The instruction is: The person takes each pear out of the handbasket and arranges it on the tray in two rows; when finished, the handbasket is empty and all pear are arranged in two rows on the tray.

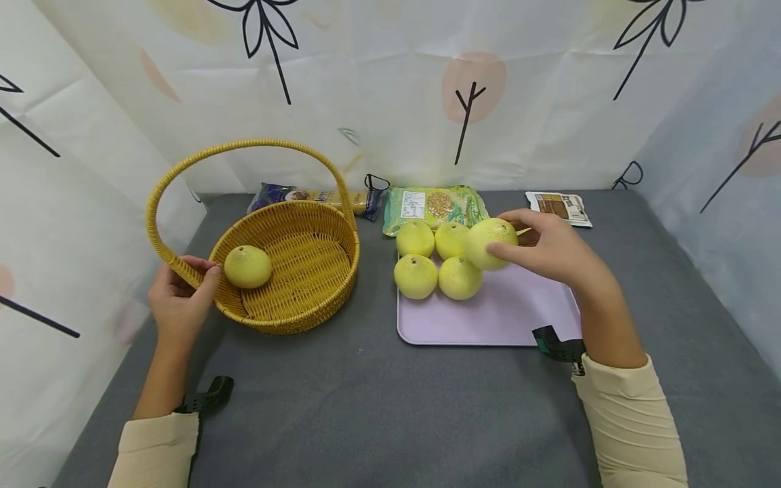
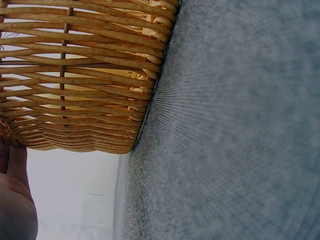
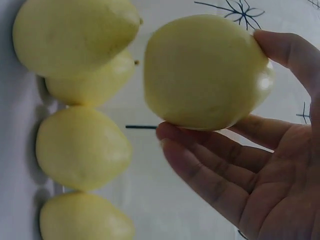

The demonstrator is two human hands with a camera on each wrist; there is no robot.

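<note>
A yellow wicker basket [image 1: 293, 271] with a tall hooped handle [image 1: 250, 144] stands on the left, and one round pale yellow fruit [image 1: 247, 266] lies inside it. My left hand [image 1: 183, 291] grips the foot of the handle at the basket's left rim. The left wrist view catches the woven side [image 2: 75, 75] and part of that hand [image 2: 17, 200]. Over a lilac tray [image 1: 488, 318], my right hand [image 1: 549, 247] holds another round yellow fruit [image 3: 205, 72] between thumb and fingers, raised above the others. Several like fruits [image 1: 416, 276] sit grouped at the tray's left end.
Behind the tray lies a green food packet [image 1: 433, 207], with a blue and yellow packet [image 1: 317, 198] behind the basket. A small white and brown pouch [image 1: 558, 207] rests at the back right. Patterned cloth [image 1: 396, 102] hangs around the grey table [image 1: 366, 413].
</note>
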